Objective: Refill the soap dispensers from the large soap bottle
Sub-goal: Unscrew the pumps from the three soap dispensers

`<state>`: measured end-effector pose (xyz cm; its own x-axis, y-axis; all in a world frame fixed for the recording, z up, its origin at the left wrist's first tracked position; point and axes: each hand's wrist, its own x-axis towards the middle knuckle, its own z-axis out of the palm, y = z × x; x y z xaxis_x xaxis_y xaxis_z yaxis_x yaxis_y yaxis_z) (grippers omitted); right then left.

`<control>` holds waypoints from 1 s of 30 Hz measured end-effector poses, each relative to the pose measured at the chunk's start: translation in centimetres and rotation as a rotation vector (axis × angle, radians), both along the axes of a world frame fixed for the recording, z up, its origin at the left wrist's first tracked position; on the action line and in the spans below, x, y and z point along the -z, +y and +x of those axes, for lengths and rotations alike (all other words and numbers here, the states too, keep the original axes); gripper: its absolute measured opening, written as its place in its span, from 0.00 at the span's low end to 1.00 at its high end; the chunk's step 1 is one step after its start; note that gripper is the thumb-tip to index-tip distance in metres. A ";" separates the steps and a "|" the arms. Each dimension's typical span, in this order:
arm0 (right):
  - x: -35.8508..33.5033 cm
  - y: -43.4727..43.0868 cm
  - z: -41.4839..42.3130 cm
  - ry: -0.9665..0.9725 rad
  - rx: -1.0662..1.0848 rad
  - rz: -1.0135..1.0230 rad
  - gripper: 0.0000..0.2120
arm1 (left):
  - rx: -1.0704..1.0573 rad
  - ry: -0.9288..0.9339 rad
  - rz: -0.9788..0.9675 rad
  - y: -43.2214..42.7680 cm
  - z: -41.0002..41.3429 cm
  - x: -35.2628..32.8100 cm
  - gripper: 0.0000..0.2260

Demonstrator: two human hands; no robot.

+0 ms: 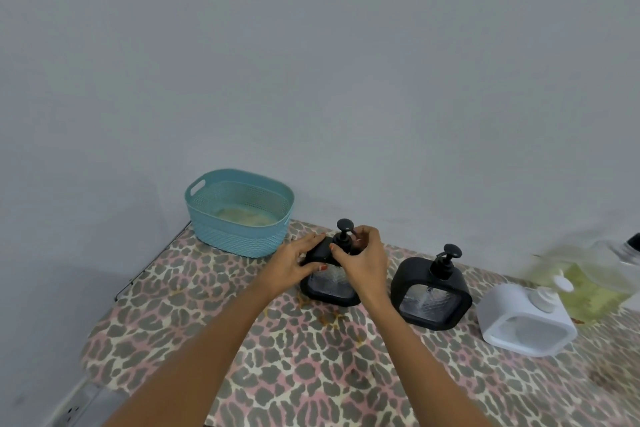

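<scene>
Black dispenser (330,282) gripped by left hand (294,262); right hand (363,260) at pump

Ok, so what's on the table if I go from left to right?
Teal basket → black dispenser gripped by left hand and right hand → second black dispenser → white dispenser → big blurry soap bottle.
</scene>
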<state>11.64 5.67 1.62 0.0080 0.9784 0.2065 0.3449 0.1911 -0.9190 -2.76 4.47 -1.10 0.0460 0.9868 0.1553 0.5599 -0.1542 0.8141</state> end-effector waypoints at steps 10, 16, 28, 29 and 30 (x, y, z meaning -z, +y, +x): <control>0.4 -0.2 -0.2 -0.043 0.052 0.031 0.23 | 0.010 0.007 0.004 -0.1 0.1 -0.1 0.28; -0.4 -0.5 0.0 -0.028 -0.020 0.036 0.13 | 0.001 -0.006 0.005 0.0 0.1 0.0 0.28; -1.9 -0.5 0.0 -0.076 -0.032 0.088 0.15 | 0.002 0.005 -0.010 -0.1 0.3 -0.3 0.28; -2.5 -0.6 0.1 -0.067 -0.035 0.102 0.14 | 0.004 0.016 -0.015 0.0 0.3 -0.4 0.28; -3.1 -0.7 0.2 -0.058 -0.037 0.120 0.13 | 0.006 0.028 -0.021 0.0 0.2 -0.5 0.28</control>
<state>11.82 4.95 4.76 -0.0431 0.9461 0.3210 0.3870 0.3120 -0.8677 -2.52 4.46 -0.60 0.0564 0.9895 0.1331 0.5818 -0.1409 0.8010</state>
